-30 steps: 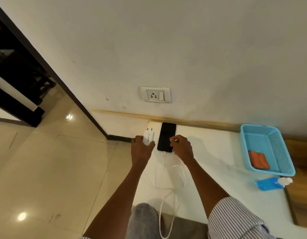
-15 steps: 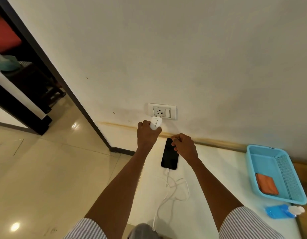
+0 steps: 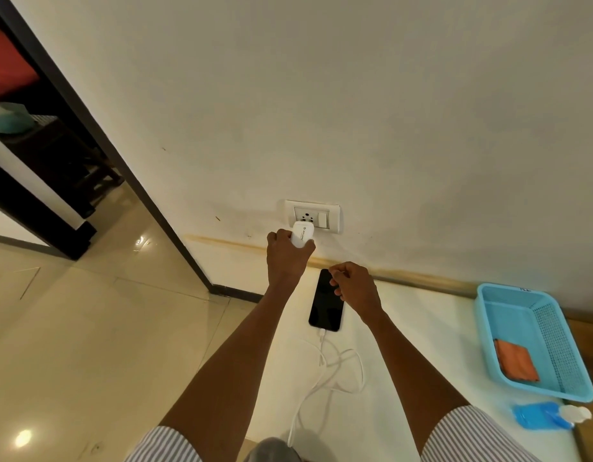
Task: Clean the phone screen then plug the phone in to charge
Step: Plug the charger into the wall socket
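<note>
Head view: left hand (image 3: 288,258) fingers wrapped round white charger (image 3: 301,234), held up at wall socket (image 3: 312,215), middle of frame; pins in or not, cannot tell; right hand (image 3: 355,288) fingers curled loose over top of phone (image 3: 326,301), pinching anything or not, cannot tell; phone flat on white table (image 3: 405,345), middle of frame, cable (image 3: 325,365) already in its bottom end; wiping looks done; left: push charger in, flip switch; count: one phone, one charger, one cable, one socket, one blue basket (image 3: 488,328) with one orange cloth (image 3: 516,363), one blue bottle (image 3: 542,420), lower right.
</note>
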